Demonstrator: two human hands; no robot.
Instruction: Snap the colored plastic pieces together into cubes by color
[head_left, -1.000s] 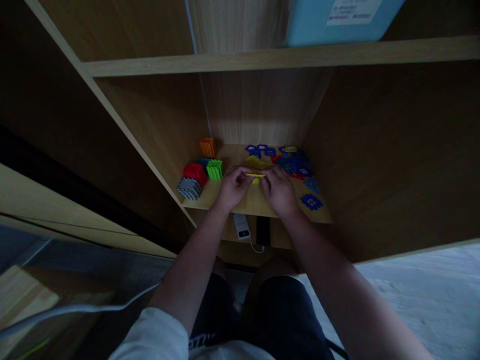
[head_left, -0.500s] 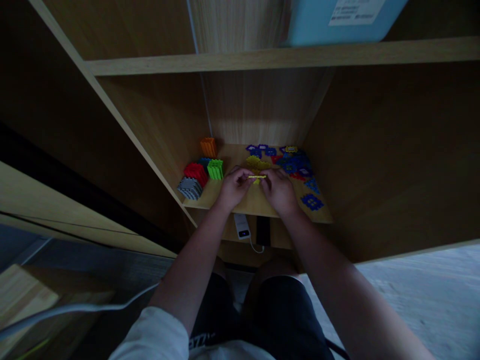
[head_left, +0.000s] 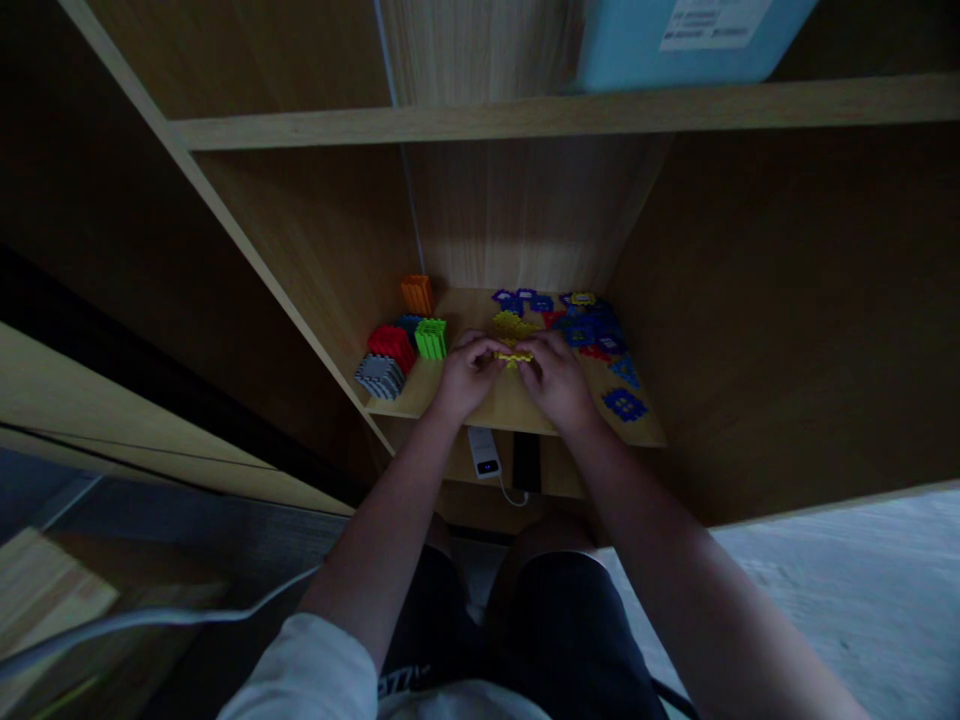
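Note:
My left hand (head_left: 466, 374) and my right hand (head_left: 559, 378) meet over the low wooden shelf (head_left: 510, 405), fingers pinched together on a small yellow interlocking plastic piece (head_left: 514, 357) held between them. Just behind lie more yellow pieces (head_left: 510, 325). To the left stand finished cubes: grey (head_left: 379, 376), red (head_left: 391, 346), green (head_left: 430, 338) and orange (head_left: 416, 294). Loose blue pieces (head_left: 592, 330) are scattered to the right, one blue piece (head_left: 624, 404) near the front edge.
A white power bank (head_left: 484, 453) with a cable and a dark device (head_left: 526, 462) lie under the shelf. A light blue box (head_left: 675, 40) sits on the shelf above. Wooden side walls close in left and right. My knees are below the shelf.
My hands have drawn closer together on the yellow piece, which now looks shorter between the fingertips. Everything else is still.

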